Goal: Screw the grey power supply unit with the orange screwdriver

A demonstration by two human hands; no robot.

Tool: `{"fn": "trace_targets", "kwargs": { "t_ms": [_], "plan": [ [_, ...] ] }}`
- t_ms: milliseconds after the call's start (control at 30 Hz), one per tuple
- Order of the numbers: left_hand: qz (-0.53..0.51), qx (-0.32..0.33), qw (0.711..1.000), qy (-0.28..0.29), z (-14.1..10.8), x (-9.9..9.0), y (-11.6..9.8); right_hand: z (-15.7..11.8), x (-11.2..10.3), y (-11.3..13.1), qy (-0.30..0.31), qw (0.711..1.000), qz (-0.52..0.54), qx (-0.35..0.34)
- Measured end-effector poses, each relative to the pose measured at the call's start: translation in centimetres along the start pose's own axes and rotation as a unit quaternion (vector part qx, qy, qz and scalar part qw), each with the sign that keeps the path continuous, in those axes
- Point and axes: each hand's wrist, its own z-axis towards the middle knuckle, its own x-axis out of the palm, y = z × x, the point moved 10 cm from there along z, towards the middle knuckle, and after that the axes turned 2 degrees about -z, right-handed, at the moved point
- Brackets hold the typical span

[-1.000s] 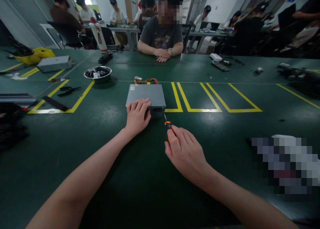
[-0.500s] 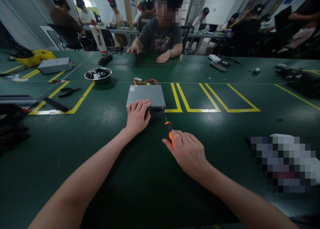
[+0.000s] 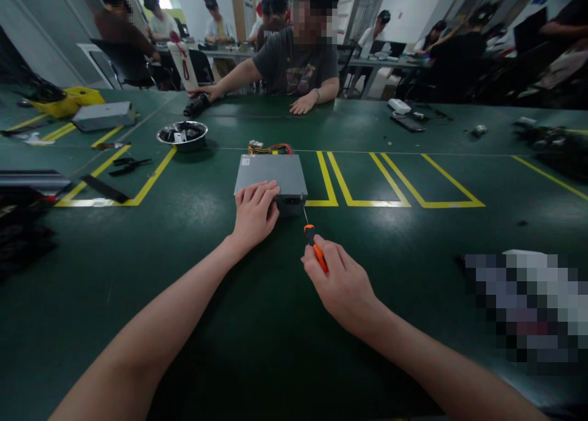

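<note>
A grey metal box (image 3: 273, 171) with a white label and colored wires (image 3: 275, 148) at its back edge lies flat on the green table (image 3: 193, 329). My left hand (image 3: 255, 211) rests on its front left part, fingers over the top and thumb at the front face, gripping it. An orange and black screwdriver (image 3: 316, 247) is in my right hand (image 3: 342, 280). The tip of its shaft meets the front right corner of the box, beside a black socket. The handle slants down toward me.
Across the table a person (image 3: 296, 59) reaches to a black object (image 3: 196, 105). A metal bowl (image 3: 182, 138) holds dark parts. A second grey box (image 3: 105, 116) stands back left, cables (image 3: 555, 142) far right, blurred-out items (image 3: 528, 311) near right.
My right hand has shifted slightly, its fingers placed differently round the screwdriver handle. The person opposite has stretched an arm to the black object. The view has shifted a little.
</note>
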Motion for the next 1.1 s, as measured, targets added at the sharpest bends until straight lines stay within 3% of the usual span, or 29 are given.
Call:
{"fn": "trace_targets", "kwargs": {
  "t_ms": [167,700,900,1100],
  "plan": [
    [-0.003,0.004,1.0,-0.001,0.0,-0.1,0.0,-0.2,0.4,-0.2,0.012,0.999,-0.022,0.021],
    [-0.006,0.01,1.0,-0.002,-0.2,-0.2,0.1,-0.1,0.1,-1.2,-0.03,0.996,0.022,0.081],
    [0.006,0.029,0.999,0.012,-0.4,-0.3,-0.2,0.1,-0.6,-1.6,-0.025,0.996,0.055,0.072],
    [0.026,0.044,0.999,0.002,-0.4,-1.0,0.1,-0.3,-0.9,0.0,-0.053,0.994,0.09,0.007]
  ]
}}
